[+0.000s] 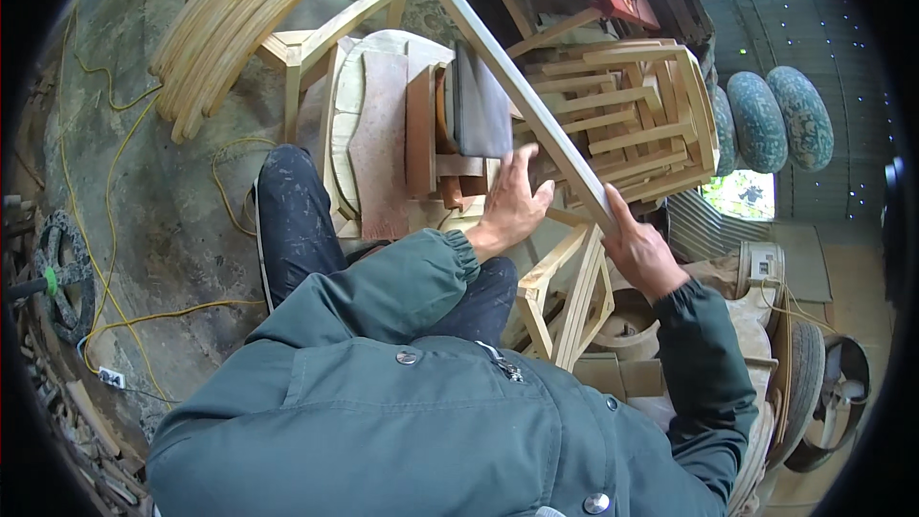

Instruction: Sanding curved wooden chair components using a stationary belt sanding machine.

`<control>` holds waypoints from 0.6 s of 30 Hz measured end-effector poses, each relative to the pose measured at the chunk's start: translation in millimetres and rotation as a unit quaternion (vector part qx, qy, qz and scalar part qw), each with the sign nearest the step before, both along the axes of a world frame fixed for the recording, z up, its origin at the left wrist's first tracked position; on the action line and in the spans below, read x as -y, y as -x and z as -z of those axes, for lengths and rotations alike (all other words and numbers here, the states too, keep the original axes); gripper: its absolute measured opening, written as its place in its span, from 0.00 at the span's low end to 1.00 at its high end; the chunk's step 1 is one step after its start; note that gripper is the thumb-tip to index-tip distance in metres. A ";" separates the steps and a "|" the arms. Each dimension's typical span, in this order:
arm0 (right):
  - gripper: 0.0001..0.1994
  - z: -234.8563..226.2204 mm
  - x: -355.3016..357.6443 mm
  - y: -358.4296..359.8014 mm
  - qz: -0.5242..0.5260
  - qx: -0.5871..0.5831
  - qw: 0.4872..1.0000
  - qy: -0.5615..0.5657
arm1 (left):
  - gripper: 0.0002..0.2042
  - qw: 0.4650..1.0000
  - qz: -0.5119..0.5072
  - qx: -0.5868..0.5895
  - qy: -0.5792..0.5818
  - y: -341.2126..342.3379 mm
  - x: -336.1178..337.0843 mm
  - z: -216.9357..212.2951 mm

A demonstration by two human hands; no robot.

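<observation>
A long, narrow wooden strip [522, 91] slants from the top of the view down to my right hand [641, 249]. The fingers of that hand are closed around the strip's near end. My left hand [512, 206] is beside the strip with its fingers apart, and nothing shows in it. Just beyond those fingertips is a grey, smooth, blurred surface [481, 105], like a sanding belt, set beside a reddish-brown block [419, 129]. Under these lie a worn pinkish-brown sheet [379, 148] and a pale wooden board [345, 115].
Curved wooden strips [254, 10] lie stacked on a wooden frame [340, 24] at upper left. More wooden frames [622, 105] are piled to the right, and another frame [565, 297] stands near my right forearm. A yellow cord [115, 230] crosses the concrete floor.
</observation>
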State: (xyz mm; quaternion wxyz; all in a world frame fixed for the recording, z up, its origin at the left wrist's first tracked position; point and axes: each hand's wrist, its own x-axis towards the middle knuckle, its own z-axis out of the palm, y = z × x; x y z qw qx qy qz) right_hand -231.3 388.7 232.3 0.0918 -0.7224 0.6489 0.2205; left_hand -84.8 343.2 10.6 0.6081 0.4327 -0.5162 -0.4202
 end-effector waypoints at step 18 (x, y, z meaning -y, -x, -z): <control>0.41 -138.0 -295.4 18.5 0.000 -0.226 0.963 0.144 | 0.12 0.869 0.177 0.275 0.371 4.0 -33.0 -56.2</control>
